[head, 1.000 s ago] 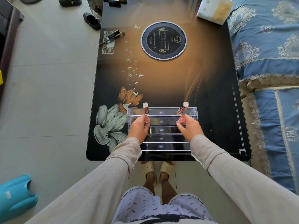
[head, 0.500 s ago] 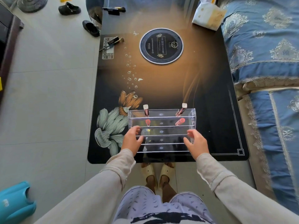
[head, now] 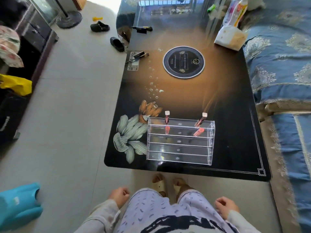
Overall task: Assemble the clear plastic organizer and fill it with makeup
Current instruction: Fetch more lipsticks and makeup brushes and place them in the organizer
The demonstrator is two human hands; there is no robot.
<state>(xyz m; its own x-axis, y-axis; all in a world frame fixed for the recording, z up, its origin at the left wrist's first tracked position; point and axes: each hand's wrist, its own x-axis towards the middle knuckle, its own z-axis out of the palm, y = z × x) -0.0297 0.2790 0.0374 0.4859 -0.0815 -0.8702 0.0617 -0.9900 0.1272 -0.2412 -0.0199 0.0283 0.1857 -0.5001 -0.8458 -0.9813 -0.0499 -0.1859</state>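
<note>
Down beside the lap, the left hand (head: 119,196) and the right hand (head: 225,206) are hanging with loosely curled fingers, each grip empty and clasping nothing, both well apart from the work. The clear plastic organizer (head: 180,142) is sitting on the near part of the surface (head: 227,98), close to its front edge, looking assembled, with its stepped tiers rising toward the far side. Two lip gloss tubes are standing in its farthest tier, the left tube (head: 167,117) fairly upright and the right tube (head: 201,119) leaning; the nearer tiers are showing no makeup. Filling seems barely begun, so the step in hand is probably fetching more makeup; seating each piece upright, with one hand steadying the light plastic frame, should keep it from sliding on the glossy top. Farther out, what look like makeup brushes (head: 137,57) are lying near the far left edge, well beyond the organizer, and a round black disc (head: 184,61) is lying mid-surface. A bag (head: 230,36) is sitting at the far right corner. Nothing is blocking the reach.
</note>
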